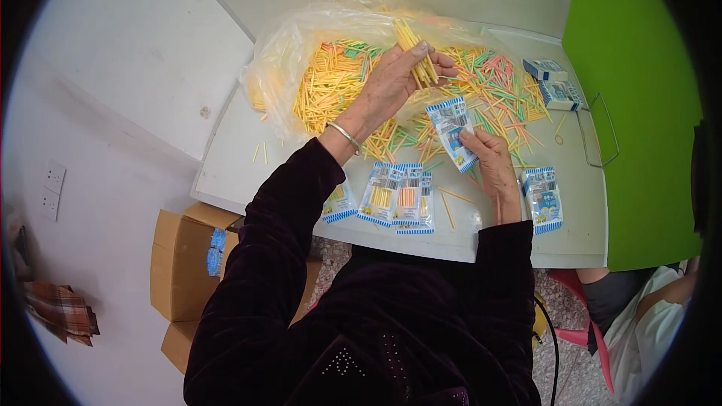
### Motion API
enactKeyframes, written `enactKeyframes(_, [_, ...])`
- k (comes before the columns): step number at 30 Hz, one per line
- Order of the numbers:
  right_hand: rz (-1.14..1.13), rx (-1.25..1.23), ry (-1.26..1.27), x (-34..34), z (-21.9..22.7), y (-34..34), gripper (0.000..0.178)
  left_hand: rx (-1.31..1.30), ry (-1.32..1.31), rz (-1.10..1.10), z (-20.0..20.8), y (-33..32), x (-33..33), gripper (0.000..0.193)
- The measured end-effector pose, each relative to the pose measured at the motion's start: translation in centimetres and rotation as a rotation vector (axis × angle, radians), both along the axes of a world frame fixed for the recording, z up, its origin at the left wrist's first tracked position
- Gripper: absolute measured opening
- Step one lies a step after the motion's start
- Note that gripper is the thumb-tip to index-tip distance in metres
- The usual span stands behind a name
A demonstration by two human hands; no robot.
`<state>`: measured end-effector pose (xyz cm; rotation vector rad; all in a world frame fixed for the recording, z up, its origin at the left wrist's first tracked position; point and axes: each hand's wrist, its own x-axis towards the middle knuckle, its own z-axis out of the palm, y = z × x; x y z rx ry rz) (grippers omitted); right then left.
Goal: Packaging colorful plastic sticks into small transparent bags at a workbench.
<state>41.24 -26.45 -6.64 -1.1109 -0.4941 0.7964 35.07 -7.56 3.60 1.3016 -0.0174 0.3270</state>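
My left hand [395, 79], a bangle at its wrist, grips a bundle of thin yellow sticks [416, 53] above the pile. In my right hand [490, 159] is a blue-and-white packet [451, 131], pinched between thumb and fingers and tilted; whether its top is open I cannot tell. Beneath both hands a heap of yellow, pink and green sticks [331, 90] spills from a large clear plastic bag [274, 60]. Nearer me lie packets with sticks showing through: overlapping ones [380, 194] and another [340, 203] partly behind my left sleeve.
At right on the white table [579, 218] lie a packet [543, 199], a stack of blue-and-white packets [560, 95] and a bent wire frame [602, 131]. A green panel [639, 105] borders that side. An open cardboard box [177, 263] stands lower left. Another person [647, 316] is partly visible lower right.
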Motion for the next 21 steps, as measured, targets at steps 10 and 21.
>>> enactKeyframes(10, [0.034,-0.004,-0.072,-0.4,0.4,-0.4,0.021,0.069,0.06,-0.007,-1.2,-2.0,-0.6,0.035])
enactKeyframes(21, [-0.002,0.013,-0.167,-1.1,1.0,-0.4,0.017,-0.028,-0.019,0.139,-1.0,-3.2,-1.3,0.045])
